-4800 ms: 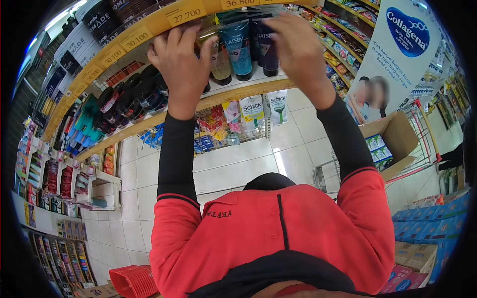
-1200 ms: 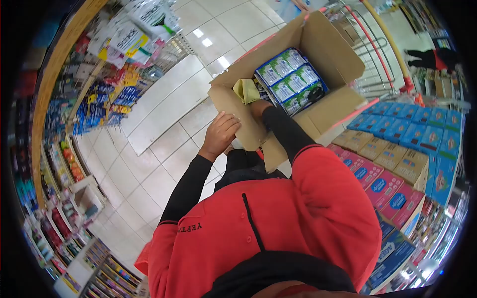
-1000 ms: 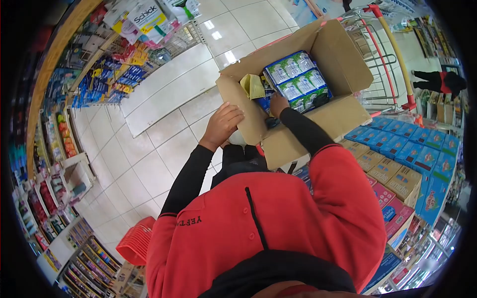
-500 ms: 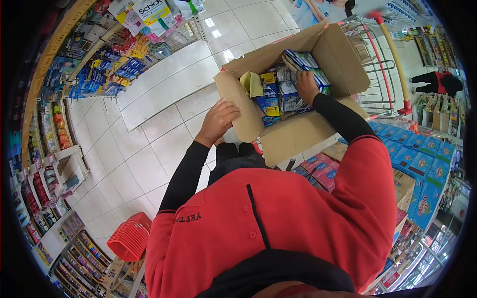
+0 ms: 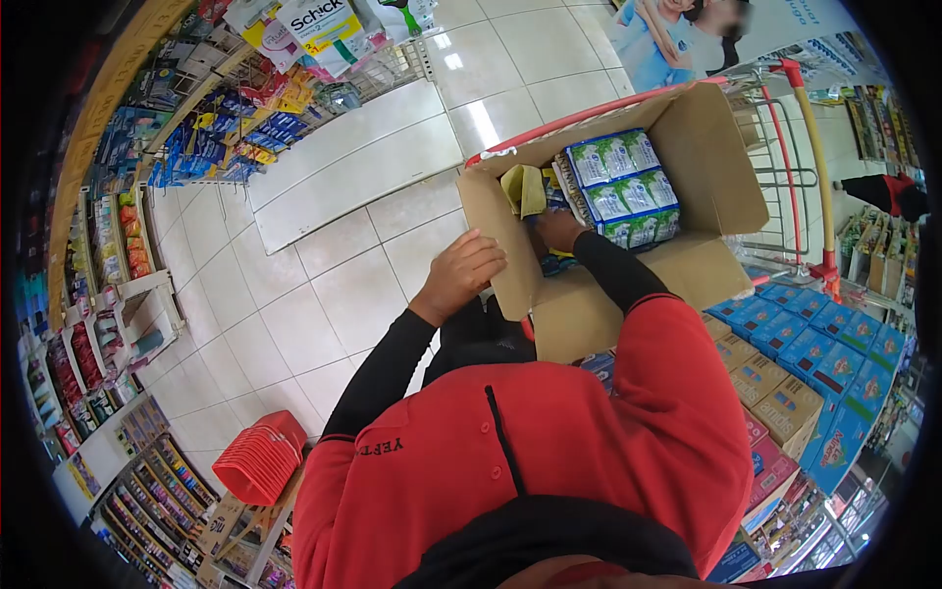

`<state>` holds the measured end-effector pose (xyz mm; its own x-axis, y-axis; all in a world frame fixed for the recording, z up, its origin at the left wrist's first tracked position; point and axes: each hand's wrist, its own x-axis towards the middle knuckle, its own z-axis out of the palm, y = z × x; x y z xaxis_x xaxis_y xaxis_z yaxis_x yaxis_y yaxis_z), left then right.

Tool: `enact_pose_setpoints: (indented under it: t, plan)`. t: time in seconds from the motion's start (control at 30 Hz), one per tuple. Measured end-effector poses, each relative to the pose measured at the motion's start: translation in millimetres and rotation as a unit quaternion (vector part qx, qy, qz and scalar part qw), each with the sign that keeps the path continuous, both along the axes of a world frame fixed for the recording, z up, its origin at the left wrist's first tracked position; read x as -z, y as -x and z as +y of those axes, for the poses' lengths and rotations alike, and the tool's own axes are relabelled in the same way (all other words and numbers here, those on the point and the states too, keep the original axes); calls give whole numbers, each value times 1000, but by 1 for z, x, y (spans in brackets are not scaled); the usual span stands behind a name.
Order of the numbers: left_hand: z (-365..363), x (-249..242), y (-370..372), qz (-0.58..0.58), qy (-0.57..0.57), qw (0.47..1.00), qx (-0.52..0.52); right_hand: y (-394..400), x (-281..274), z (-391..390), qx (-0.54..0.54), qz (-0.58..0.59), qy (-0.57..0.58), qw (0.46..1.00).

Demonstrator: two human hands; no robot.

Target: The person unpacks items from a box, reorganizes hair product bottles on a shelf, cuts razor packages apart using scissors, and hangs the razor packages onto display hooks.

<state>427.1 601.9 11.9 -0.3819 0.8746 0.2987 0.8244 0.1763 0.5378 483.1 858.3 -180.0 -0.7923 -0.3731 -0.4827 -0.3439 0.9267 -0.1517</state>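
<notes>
White-tiled floor [image 5: 314,255] below. My left hand [image 5: 463,272] rests unclenched at the brown cardboard box [image 5: 613,306]; right hand [image 5: 559,230]: grip hidden, can't tell. Shiny blue-green-white packs [image 5: 625,188] look light, slippery; grasp sides.

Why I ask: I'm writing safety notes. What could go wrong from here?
The right hand reaches down beside the stacked packs; they might slide onto it. The left hand is at an open flap of the cardboard box, which could bend if pressed. The cart the box seems to sit in might roll if bumped.
</notes>
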Motion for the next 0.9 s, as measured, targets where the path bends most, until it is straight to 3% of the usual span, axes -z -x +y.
enact_pose_setpoints:
  t: [0.07, 0.13, 0.17, 0.23, 0.3, 0.37, 0.4, 0.47, 0.5, 0.57, 0.7, 0.77, 0.9]
  plan:
    - [0, 5, 0, 6, 0, 1000, -2, -1, 24, -17, 55, -32, 35, 997]
    - [1, 6, 1, 11, 0, 1000, -2, -4, 35, -34, 159, 21, 41, 986]
    - [0, 5, 1, 10, 4, 1000, 1, -2, 40, -36, 161, 18, 44, 986]
    - [0, 5, 3, 4, 10, 1000, 5, 8, 27, -36, 272, 4, 91, 958]
    - [0, 7, 3, 15, 10, 1000, 6, 24, 41, -24, 398, 82, 108, 907]
    - [0, 6, 3, 13, 12, 1000, 9, 47, 36, 8, 501, 302, 251, 771]
    - [0, 6, 3, 13, 14, 1000, 11, 53, 41, 20, 502, 301, 251, 771]
    - [0, 5, 4, 15, 15, 1000, 14, 57, 51, 34, 557, 181, 314, 747]
    - [0, 5, 4, 15, 16, 1000, 16, 55, 46, 32, 558, 180, 313, 747]
    - [0, 6, 5, 15, 14, 1000, 17, 48, 27, 24, 385, 199, 184, 882]
    - [0, 5, 4, 10, 17, 1000, 14, 30, 22, -14, 341, 84, 146, 925]
    - [0, 5, 3, 12, 15, 1000, 15, 14, 42, -29, 276, 159, 116, 941]
    - [1, 4, 3, 15, 14, 1000, 12, 25, 0, -34, 218, 215, 5, 952]
